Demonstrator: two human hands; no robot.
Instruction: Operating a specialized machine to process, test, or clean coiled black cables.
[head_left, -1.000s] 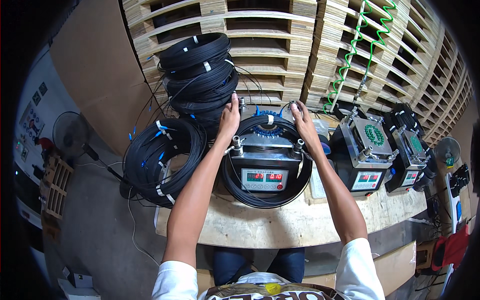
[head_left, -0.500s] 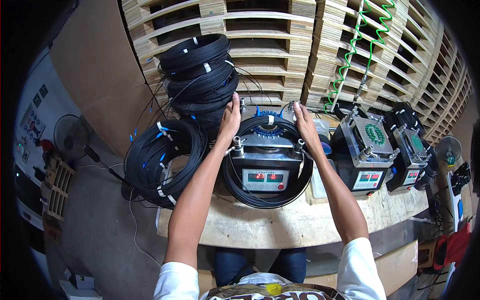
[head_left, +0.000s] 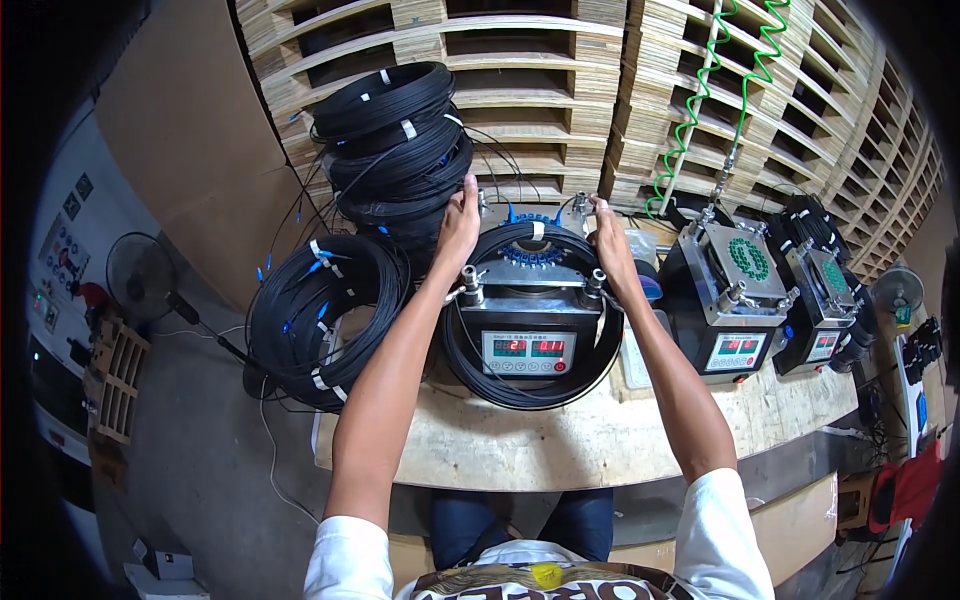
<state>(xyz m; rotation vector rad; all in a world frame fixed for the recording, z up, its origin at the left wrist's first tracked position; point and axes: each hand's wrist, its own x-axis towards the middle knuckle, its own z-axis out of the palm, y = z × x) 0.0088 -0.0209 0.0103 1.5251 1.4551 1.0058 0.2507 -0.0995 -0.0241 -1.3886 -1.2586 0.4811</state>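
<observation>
1. L hand at machine L side, R hand at R; fingers partly hidden, can't tell grip.
2. Cable coil over machine top & down front.
3. Table: wood btwn coil & front edge.

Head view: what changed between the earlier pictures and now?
The bare right hand shifted slightly right, away from the silver metal post at the rear right of the black box-shaped machine, its fingers more curled. No grasp or release is clear. The left hand stayed by the rear left post; the round black cable coil stayed at the machine's front.
</observation>
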